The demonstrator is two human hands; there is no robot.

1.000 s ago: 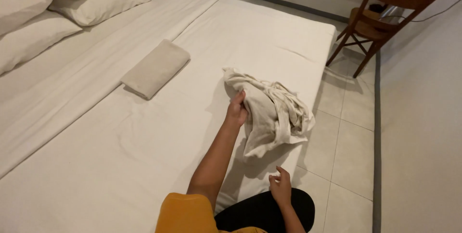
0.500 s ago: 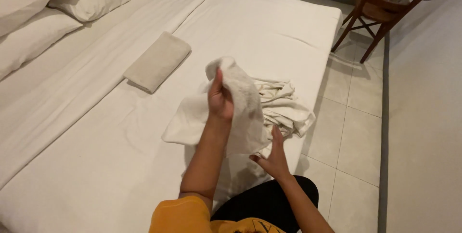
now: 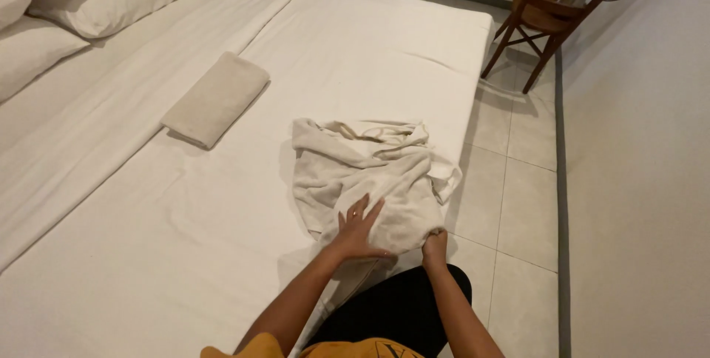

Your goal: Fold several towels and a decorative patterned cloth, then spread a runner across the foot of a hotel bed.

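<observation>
A crumpled off-white towel [image 3: 370, 169] lies spread near the right edge of a white bed [image 3: 222, 254]. My left hand [image 3: 356, 228] rests flat on the towel's near part, fingers apart. Beside it, my right hand [image 3: 434, 247] pinches the towel's near corner at the mattress edge. A second beige towel [image 3: 216, 98], neatly folded, lies farther left on the bed.
White pillows [image 3: 81, 3] are stacked at the far left. A folded-back white sheet [image 3: 111, 106] runs diagonally across the bed. A wooden chair [image 3: 551, 14] stands on the tiled floor [image 3: 518, 180] beyond the bed, next to a white wall [image 3: 643, 180].
The left hand, which held the towel up in the air, has laid it down and now presses on it. The right hand came up from the bedside and took the towel's near corner.
</observation>
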